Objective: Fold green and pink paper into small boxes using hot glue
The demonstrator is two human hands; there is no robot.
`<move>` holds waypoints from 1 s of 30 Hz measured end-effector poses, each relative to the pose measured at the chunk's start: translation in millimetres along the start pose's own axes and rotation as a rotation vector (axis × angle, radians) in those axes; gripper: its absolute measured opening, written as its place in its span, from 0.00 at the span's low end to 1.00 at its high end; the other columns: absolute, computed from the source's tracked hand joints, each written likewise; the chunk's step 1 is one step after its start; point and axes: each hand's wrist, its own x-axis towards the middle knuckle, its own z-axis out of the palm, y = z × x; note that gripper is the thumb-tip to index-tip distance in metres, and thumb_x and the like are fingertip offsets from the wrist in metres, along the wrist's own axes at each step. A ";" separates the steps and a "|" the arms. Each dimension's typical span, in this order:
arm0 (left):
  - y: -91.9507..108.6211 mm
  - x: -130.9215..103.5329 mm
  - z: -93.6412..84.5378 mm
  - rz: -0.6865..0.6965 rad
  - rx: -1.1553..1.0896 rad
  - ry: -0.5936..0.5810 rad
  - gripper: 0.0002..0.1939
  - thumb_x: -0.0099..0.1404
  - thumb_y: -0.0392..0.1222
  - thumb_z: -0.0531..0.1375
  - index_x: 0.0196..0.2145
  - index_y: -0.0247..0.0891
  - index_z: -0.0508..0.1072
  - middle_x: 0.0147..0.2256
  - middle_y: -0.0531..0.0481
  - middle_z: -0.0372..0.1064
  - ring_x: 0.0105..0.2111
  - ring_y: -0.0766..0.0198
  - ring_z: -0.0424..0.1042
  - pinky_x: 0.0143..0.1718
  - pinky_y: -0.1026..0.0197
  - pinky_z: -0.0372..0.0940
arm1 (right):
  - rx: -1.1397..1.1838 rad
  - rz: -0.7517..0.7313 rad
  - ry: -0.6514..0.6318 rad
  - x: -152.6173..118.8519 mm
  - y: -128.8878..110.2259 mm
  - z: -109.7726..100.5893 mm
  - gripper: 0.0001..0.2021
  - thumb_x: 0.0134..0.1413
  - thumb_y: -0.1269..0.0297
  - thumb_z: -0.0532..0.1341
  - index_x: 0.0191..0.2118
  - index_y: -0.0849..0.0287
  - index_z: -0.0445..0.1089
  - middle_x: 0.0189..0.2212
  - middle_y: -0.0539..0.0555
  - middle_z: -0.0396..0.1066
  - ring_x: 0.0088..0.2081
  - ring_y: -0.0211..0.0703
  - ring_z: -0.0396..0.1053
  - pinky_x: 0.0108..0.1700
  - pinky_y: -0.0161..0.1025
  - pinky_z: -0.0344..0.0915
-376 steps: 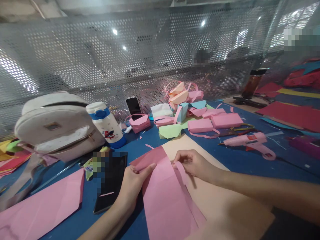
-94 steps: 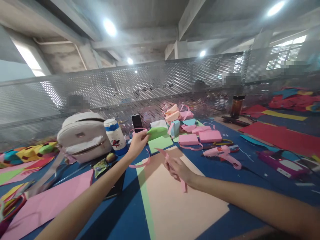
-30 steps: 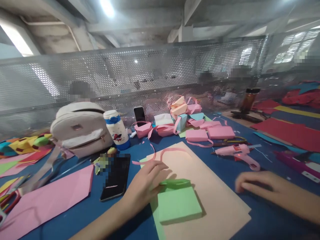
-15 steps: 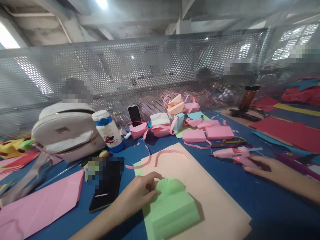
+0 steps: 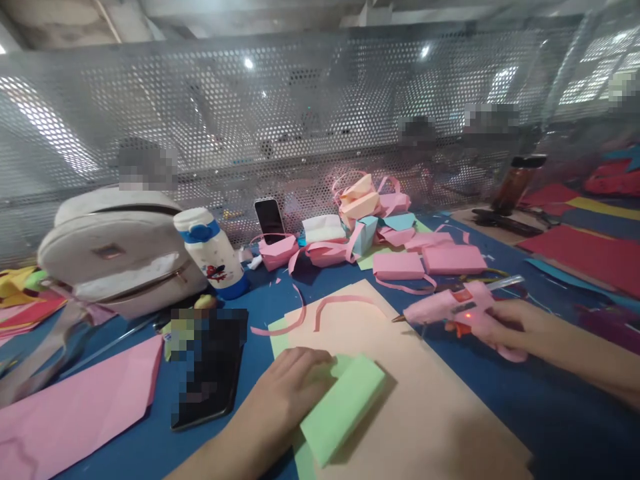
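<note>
My left hand point(image 5: 295, 390) grips a folded piece of green paper point(image 5: 345, 408) by its left side, and its fingertips are partly hidden behind the paper. The green piece is over a stack of peach sheets point(image 5: 410, 393), with light green paper showing along the stack's left edge. My right hand point(image 5: 513, 327) is closed round the handle of a pink glue gun point(image 5: 457, 310), whose nozzle points left above the stack's upper right edge. A curved pink strip point(image 5: 350, 299) lies across the top of the sheets. Another strip point(image 5: 295, 320) curls beside it.
Small pink paper bags point(image 5: 397, 265) stand behind the stack. A white bottle point(image 5: 213, 253), a grey backpack point(image 5: 120, 253), a dark phone point(image 5: 220, 367) and pink paper point(image 5: 90, 407) are on the left. Red sheets point(image 5: 585, 257) lie right, and a perforated metal screen point(image 5: 300, 100) stands behind.
My right hand has lifted the glue gun off the table and brought it left toward the stack. The green paper has been turned and tilted in my left hand. The view has dipped slightly.
</note>
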 end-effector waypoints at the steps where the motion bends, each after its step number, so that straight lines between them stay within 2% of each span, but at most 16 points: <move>1: 0.2 1.8 0.4 0.034 0.019 0.008 0.14 0.73 0.32 0.52 0.50 0.42 0.73 0.50 0.42 0.70 0.47 0.56 0.70 0.46 0.56 0.67 | -0.017 0.010 -0.033 2.1 -7.2 3.2 0.27 0.51 0.33 0.60 0.26 0.57 0.67 0.18 0.50 0.57 0.19 0.37 0.54 0.21 0.37 0.52; 3: 0.3 4.8 1.7 0.091 0.040 0.029 0.14 0.75 0.36 0.51 0.50 0.42 0.73 0.49 0.42 0.71 0.47 0.57 0.70 0.46 0.56 0.67 | -0.042 0.023 -0.124 8.0 -20.9 9.5 0.27 0.54 0.35 0.59 0.26 0.58 0.66 0.18 0.50 0.60 0.19 0.36 0.55 0.22 0.36 0.53; 6: 0.9 8.4 4.7 0.187 0.067 0.107 0.15 0.76 0.35 0.49 0.49 0.39 0.75 0.48 0.45 0.75 0.48 0.59 0.70 0.51 0.56 0.65 | -0.035 -0.004 -0.255 21.4 -34.8 18.8 0.25 0.60 0.40 0.57 0.27 0.59 0.66 0.20 0.50 0.63 0.20 0.35 0.56 0.23 0.34 0.53; 9: 3.4 10.5 8.6 0.255 0.078 0.139 0.17 0.76 0.34 0.48 0.46 0.38 0.76 0.46 0.49 0.77 0.47 0.63 0.72 0.56 0.57 0.62 | 0.012 -0.036 -0.356 37.1 -37.6 29.8 0.21 0.63 0.46 0.58 0.28 0.60 0.65 0.21 0.50 0.69 0.20 0.33 0.58 0.24 0.33 0.53; 12: 7.8 11.0 11.9 0.294 0.064 0.207 0.16 0.76 0.35 0.48 0.44 0.39 0.77 0.42 0.52 0.79 0.43 0.66 0.74 0.57 0.59 0.63 | 0.095 -0.048 -0.452 48.7 -35.2 43.8 0.21 0.63 0.46 0.58 0.30 0.60 0.66 0.21 0.51 0.72 0.19 0.33 0.60 0.23 0.32 0.53; 17: 20.1 14.3 17.2 0.215 0.064 0.162 0.15 0.75 0.33 0.51 0.41 0.42 0.77 0.28 0.56 0.78 0.31 0.69 0.75 0.45 0.66 0.71 | 0.206 -0.011 -0.538 52.6 -35.1 63.1 0.23 0.61 0.43 0.56 0.31 0.61 0.66 0.19 0.53 0.74 0.19 0.36 0.66 0.21 0.31 0.53; 20: 29.7 17.3 23.2 0.190 0.108 0.231 0.14 0.74 0.32 0.52 0.36 0.42 0.76 0.25 0.58 0.75 0.28 0.69 0.75 0.40 0.66 0.72 | 0.203 0.033 -0.543 49.3 -34.0 66.4 0.23 0.59 0.42 0.57 0.33 0.61 0.67 0.18 0.53 0.73 0.17 0.35 0.63 0.19 0.31 0.48; 22: 34.9 16.3 26.2 0.179 0.173 0.258 0.15 0.73 0.30 0.53 0.35 0.42 0.77 0.26 0.58 0.76 0.28 0.69 0.75 0.40 0.66 0.72 | 0.213 0.040 -0.542 46.6 -31.9 66.2 0.24 0.58 0.41 0.57 0.32 0.62 0.67 0.17 0.52 0.72 0.17 0.35 0.63 0.19 0.31 0.47; 24: 37.7 12.0 26.7 0.168 0.247 0.241 0.16 0.73 0.30 0.51 0.38 0.42 0.78 0.32 0.57 0.79 0.32 0.67 0.77 0.42 0.65 0.71 | 0.234 0.037 -0.547 44.7 -29.5 65.4 0.25 0.58 0.40 0.57 0.33 0.62 0.68 0.16 0.52 0.71 0.16 0.35 0.63 0.18 0.31 0.47; 27: 36.9 1.6 23.7 0.148 0.351 0.157 0.16 0.75 0.34 0.49 0.45 0.40 0.77 0.48 0.51 0.78 0.44 0.60 0.78 0.46 0.59 0.72 | 0.252 0.025 -0.549 44.4 -26.7 64.7 0.25 0.57 0.40 0.57 0.33 0.63 0.69 0.13 0.50 0.69 0.15 0.35 0.62 0.17 0.31 0.46; 30: 33.4 -7.5 20.7 0.161 0.393 0.064 0.16 0.75 0.37 0.49 0.50 0.38 0.76 0.55 0.42 0.73 0.52 0.51 0.75 0.47 0.55 0.73 | 0.290 0.013 -0.543 46.6 -25.0 64.9 0.25 0.55 0.40 0.58 0.33 0.62 0.68 0.12 0.49 0.67 0.14 0.35 0.61 0.17 0.31 0.47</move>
